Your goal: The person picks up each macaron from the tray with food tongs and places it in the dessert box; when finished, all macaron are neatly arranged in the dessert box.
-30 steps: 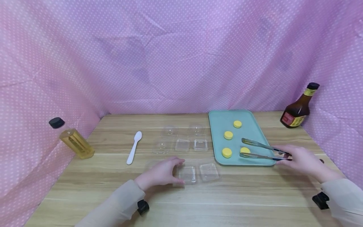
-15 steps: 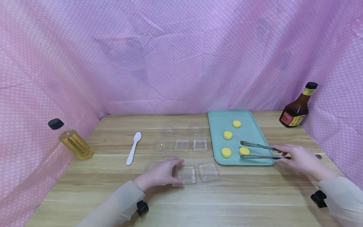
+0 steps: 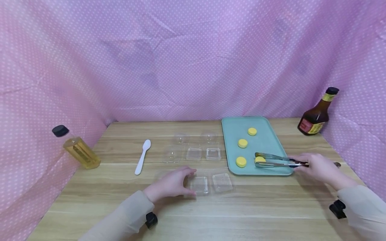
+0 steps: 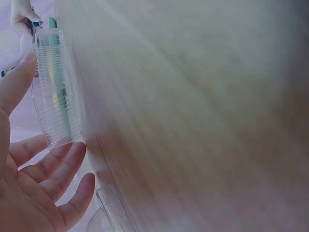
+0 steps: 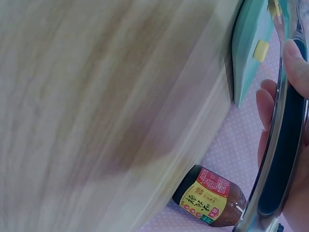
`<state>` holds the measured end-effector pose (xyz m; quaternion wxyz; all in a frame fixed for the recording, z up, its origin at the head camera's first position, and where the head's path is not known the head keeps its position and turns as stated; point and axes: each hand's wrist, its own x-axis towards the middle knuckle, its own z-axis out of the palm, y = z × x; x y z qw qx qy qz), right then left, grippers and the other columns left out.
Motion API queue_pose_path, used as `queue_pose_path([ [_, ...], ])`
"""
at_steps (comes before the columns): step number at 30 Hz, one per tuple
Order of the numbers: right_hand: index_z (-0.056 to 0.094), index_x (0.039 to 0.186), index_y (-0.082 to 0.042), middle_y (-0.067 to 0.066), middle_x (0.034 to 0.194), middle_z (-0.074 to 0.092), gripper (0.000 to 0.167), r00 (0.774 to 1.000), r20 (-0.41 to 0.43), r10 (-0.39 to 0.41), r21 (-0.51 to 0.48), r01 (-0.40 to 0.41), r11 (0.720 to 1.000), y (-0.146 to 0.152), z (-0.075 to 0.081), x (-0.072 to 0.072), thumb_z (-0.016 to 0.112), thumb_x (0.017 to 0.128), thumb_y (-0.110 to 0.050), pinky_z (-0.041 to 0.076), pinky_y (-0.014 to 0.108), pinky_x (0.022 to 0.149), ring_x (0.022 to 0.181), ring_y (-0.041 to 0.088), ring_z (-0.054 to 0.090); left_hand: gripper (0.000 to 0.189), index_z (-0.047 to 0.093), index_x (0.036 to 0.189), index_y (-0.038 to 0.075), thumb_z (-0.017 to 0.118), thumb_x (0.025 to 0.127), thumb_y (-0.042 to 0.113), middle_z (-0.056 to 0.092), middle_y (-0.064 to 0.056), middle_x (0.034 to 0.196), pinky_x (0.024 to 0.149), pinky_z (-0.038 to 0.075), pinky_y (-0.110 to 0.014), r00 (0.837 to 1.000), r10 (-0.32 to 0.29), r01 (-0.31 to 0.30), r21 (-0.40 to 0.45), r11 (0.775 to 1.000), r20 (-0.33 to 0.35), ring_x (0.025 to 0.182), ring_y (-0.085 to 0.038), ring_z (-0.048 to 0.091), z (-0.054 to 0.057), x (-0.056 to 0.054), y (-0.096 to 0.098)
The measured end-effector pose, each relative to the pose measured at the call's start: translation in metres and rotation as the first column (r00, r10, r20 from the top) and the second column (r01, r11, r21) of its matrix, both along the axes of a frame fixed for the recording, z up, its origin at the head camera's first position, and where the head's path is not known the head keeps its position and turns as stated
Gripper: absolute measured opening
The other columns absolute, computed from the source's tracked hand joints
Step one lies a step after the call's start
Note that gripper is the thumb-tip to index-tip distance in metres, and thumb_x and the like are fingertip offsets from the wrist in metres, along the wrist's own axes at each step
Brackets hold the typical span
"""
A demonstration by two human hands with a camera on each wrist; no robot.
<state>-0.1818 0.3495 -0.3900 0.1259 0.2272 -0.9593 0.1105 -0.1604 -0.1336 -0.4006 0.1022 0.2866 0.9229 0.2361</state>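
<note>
Your R hand point(image 3: 316, 168) grips metal tongs point(image 3: 278, 164), tips either side of a yellow disc point(image 3: 259, 160) on the green tray point(image 3: 236, 125), nr. edge. Your L hand point(image 3: 172, 183), fingers loosely bent, brackets a clear container point(image 3: 199, 186); can't tell if they're pinching.

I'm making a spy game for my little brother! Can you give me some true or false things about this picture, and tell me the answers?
1. The right hand holds the tongs. True.
2. Four yellow discs are on the tray. True.
3. The tray is red. False: it is green.
4. A white spoon lies on the table. True.
5. Someone is holding the spoon. False: the right hand has the tongs, and the left hand is by a clear box.
6. In the head view, the tray is left of the spoon. False: it is to the right.
</note>
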Motion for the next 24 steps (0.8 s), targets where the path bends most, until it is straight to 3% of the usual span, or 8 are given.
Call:
queue_pose_path([
  [7,0.072,0.109,-0.011,0.006,0.093,0.072,0.043,0.999,-0.043,0.010,0.019,-0.009,1.000,0.000,0.000,0.001,0.082,0.068,-0.018,0.053,0.036,0.058,0.078,0.023,0.067,0.076,0.050,0.134,0.003,0.079,0.074,0.039,0.060,-0.006,0.120,0.101,0.046,-0.039,1.000,0.002,-0.002,-0.001,1.000,0.006,0.112,-0.020,0.057,0.000,0.000,0.000],
  [16,0.072,0.108,-0.008,0.013,0.094,0.071,0.041,0.999,-0.027,-0.023,0.027,0.024,0.999,-0.003,0.001,0.004,0.081,0.069,-0.018,0.052,0.044,0.054,0.076,0.033,0.067,0.076,0.050,0.134,0.003,0.079,0.074,0.040,0.061,-0.005,0.119,0.100,0.046,-0.039,1.000,0.003,-0.003,-0.003,1.000,0.006,0.111,-0.019,0.058,0.001,0.001,0.000],
  [19,0.072,0.108,-0.008,0.012,0.093,0.071,0.041,0.998,-0.051,-0.023,0.024,0.024,0.999,-0.005,0.002,0.006,0.081,0.069,-0.018,0.050,0.039,0.051,0.074,0.031,0.067,0.076,0.050,0.134,0.003,0.079,0.074,0.041,0.061,-0.006,0.119,0.101,0.046,-0.039,1.000,0.002,-0.002,-0.008,1.000,0.002,0.112,-0.020,0.058,0.001,0.001,0.000],
  [24,0.072,0.107,-0.008,0.013,0.094,0.071,0.041,0.993,-0.113,0.024,0.010,-0.023,1.000,-0.012,0.008,0.006,0.082,0.068,-0.018,0.052,0.043,0.055,0.076,0.031,0.068,0.077,0.050,0.135,0.003,0.078,0.074,0.041,0.060,-0.006,0.122,0.102,0.046,-0.040,1.000,0.001,-0.001,-0.007,1.000,0.005,0.114,-0.021,0.057,0.001,-0.001,0.000],
])
